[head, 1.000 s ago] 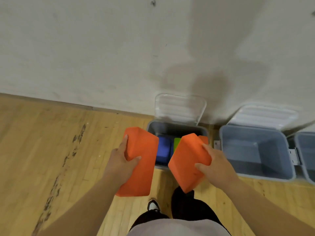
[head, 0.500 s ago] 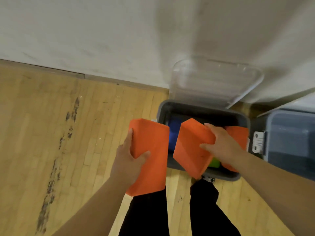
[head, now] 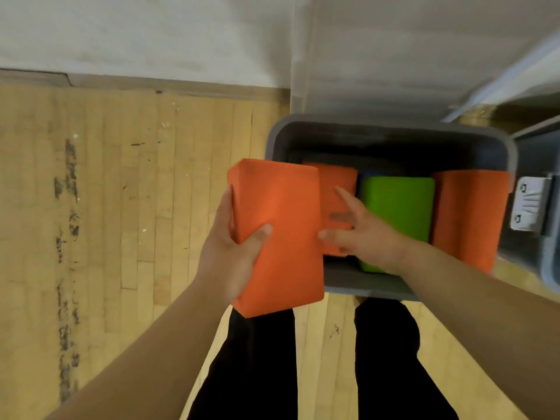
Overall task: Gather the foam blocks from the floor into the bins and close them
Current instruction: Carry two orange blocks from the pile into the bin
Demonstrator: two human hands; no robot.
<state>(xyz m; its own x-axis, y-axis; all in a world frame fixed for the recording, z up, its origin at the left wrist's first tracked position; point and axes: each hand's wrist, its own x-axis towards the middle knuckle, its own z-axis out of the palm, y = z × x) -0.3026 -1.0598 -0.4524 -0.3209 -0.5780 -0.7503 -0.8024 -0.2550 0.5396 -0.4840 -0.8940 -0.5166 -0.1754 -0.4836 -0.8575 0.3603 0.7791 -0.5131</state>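
A dark mark on the second orange block, which lies in the grey plastic bin, is too blurred to read. The right hand rests on that block with its fingers stretched out and spread, gripping nothing. The left hand grips an orange foam block, thumb across its face, above the bin's near left corner. The block is matte, rectangular and finely grained.

In the bin a green block is partly hidden by the right wrist, and a third orange block stands against the right wall. The clear lid leans open on the white wall, its top cut off. A metal latch joins a neighbouring bin, mostly out of frame. Scuffed wooden floor shows beside black trousers.
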